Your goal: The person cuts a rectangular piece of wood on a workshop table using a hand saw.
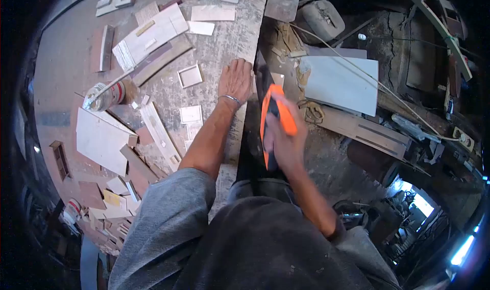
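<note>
My right hand, slightly blurred, is wrapped around the orange and black handle of a hand saw. The dark saw blade runs away from me beside the table's right edge. My left hand lies flat with its fingers stretched out at that edge, just left of the saw; whatever lies beneath the palm is hidden. A small pale piece shows past the edge, near the front of the handle. On the tabletop left of my left hand is a small square wooden frame.
Wood boards and offcuts cover much of the worn table. A white bucket with a stick across it stands at left. Down to the right lie a white panel, a long board and a dusty jerrycan.
</note>
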`<state>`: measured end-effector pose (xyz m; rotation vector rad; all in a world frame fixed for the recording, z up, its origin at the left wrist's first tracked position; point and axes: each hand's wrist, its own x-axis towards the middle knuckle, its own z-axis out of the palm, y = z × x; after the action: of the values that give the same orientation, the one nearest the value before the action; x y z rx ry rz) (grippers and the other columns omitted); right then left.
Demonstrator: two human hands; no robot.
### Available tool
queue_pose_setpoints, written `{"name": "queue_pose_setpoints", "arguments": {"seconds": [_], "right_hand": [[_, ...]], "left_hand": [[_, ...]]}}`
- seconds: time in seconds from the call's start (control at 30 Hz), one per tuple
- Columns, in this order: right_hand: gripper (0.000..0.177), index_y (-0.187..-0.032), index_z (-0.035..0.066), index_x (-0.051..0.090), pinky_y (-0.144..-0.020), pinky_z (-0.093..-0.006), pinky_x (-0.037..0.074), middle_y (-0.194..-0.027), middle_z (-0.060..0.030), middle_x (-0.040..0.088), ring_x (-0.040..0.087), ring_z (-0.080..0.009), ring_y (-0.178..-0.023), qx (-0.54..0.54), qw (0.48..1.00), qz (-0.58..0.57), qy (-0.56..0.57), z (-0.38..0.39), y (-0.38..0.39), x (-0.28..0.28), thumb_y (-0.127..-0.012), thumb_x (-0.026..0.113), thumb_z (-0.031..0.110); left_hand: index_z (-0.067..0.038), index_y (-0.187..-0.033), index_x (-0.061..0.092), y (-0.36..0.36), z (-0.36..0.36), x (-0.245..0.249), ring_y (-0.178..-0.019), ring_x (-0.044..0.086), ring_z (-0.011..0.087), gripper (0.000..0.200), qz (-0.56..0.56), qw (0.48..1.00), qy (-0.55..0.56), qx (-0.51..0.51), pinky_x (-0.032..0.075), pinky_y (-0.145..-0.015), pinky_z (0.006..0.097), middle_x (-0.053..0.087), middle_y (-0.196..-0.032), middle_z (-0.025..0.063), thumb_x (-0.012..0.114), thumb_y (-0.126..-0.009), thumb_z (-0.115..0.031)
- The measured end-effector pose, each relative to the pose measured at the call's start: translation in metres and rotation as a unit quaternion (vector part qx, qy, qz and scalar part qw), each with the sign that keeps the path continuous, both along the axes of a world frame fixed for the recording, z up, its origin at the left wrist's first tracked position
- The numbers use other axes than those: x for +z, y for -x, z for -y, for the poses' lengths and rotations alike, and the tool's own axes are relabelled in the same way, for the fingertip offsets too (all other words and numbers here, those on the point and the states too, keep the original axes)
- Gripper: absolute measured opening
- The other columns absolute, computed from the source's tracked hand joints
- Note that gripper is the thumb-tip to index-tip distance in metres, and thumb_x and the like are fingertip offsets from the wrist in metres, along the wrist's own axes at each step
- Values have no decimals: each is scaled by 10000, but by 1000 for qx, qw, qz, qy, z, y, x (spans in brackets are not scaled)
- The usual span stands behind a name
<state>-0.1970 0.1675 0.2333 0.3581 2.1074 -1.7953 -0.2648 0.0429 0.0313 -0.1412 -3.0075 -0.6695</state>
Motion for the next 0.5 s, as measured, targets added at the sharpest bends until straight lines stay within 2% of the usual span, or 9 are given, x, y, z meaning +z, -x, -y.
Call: {"name": "queue_pose_setpoints", "arguments": {"seconds": [0.07, 0.17, 0.2, 0.23, 0.27, 0.33, 0.43, 0.47, 0.5], "right_hand": [[457, -1443, 69, 557, -462, -262, 436, -750, 6, 592, 514, -79, -510, -10, 998, 64, 3, -1, -17, 33, -992, 629, 69], [455, -1424, 51, 575, -496, -245, 452, -758, 10, 606, 541, -81, -526, -31, 996, 84, 17, -6, 40, -20, -972, 613, 19], [438, -1394, 36, 598, -498, -248, 456, -762, 4, 615, 549, -85, -526, -48, 991, 92, 80, 0, 53, -18, -957, 615, 3], [433, -1389, 32, 599, -486, -255, 450, -753, 0, 611, 541, -84, -519, 9, 999, -49, -5, -4, 45, -21, -958, 617, 4], [427, -1385, 27, 600, -475, -261, 444, -745, -3, 608, 533, -83, -513, 69, 975, -189, -92, -15, 28, -23, -959, 620, 6], [424, -1383, 23, 597, -480, -262, 458, -784, -44, 631, 551, -91, -534, -9, 999, 29, -36, 5, 0, 43, -962, 634, 37], [428, -1382, 17, 597, -504, -256, 483, -847, -80, 664, 588, -89, -573, -28, 994, 101, 19, 4, 45, -11, -954, 605, 17], [442, -1386, 13, 593, -489, -252, 474, -851, -78, 665, 579, -92, -548, -31, 987, 145, 60, 13, 67, -1, -945, 590, -7], [434, -1382, 14, 596, -472, -257, 460, -810, -59, 644, 557, -92, -523, -9, 995, 101, 12, 1, 57, -1, -949, 594, -4]], "left_hand": [[-71, -1103, 594, 0, 0, -2, -1093, 544, 302, 212, 22, 1000, -15, -7, 419, -909, 440, 567, -1093, 124, 562, -986, -244], [-65, -1123, 592, 0, 3, -1, -1095, 544, 311, 223, 25, 999, -27, -13, 418, -908, 447, 568, -1101, 130, 559, -992, -242], [-66, -1121, 592, 1, 2, 0, -1096, 544, 310, 222, 26, 999, -27, -11, 417, -907, 447, 568, -1101, 130, 559, -991, -242], [-66, -1120, 592, 1, 3, 1, -1096, 544, 309, 221, 30, 999, -28, -15, 417, -905, 448, 568, -1101, 129, 559, -991, -243], [-65, -1117, 592, 3, 2, 1, -1096, 544, 308, 221, 31, 999, -27, -17, 417, -905, 447, 569, -1100, 129, 558, -991, -243], [-64, -1111, 592, 1, 2, 3, -1095, 546, 306, 220, 39, 999, -27, -12, 418, -905, 447, 570, -1098, 128, 558, -991, -245], [-62, -1097, 590, 1, 2, 3, -1088, 547, 308, 219, 38, 999, -18, -10, 419, -903, 445, 573, -1089, 127, 564, -984, -247], [-62, -1092, 589, 3, 1, 3, -1083, 549, 309, 214, 32, 999, -22, -3, 419, -901, 445, 574, -1087, 127, 563, -983, -244], [-61, -1086, 589, 2, 1, 2, -1079, 550, 310, 208, 29, 999, -27, -3, 419, -899, 444, 575, -1084, 127, 563, -982, -240]]}}
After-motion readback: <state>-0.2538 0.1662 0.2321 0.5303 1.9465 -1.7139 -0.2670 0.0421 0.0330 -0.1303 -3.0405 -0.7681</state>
